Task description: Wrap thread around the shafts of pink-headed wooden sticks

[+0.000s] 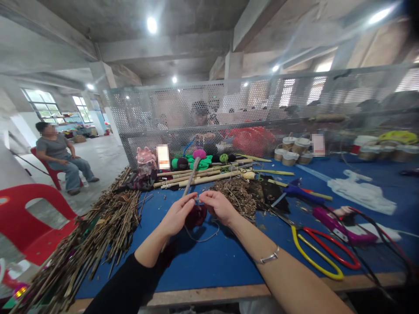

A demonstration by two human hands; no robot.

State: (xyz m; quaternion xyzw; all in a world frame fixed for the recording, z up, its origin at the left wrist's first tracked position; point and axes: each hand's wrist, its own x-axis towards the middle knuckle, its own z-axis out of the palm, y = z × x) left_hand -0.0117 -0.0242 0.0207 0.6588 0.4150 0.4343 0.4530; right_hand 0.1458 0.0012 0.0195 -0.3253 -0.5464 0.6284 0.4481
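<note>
My left hand (177, 214) and my right hand (220, 206) meet over the middle of the blue table, fingertips pinched close together. Between them shows a small pale bit of thin cord, mostly covered by the fingers. A loop of the thin grey cord (199, 240) hangs below both hands. Just under the fingers is a dark red round thing (195, 218), partly hidden. From beyond my left hand a grey strand bundle (192, 175) runs up to a magenta ball (199, 154).
Dry twigs (111, 231) are heaped at left, and brown chips (237, 196) lie beyond my right hand. Scissors with red and yellow handles (317, 253), a purple device (343, 226) and white plastic (363, 192) lie at right. A perforated metal screen (147, 109) stands behind; a seated person (62, 152) is at far left.
</note>
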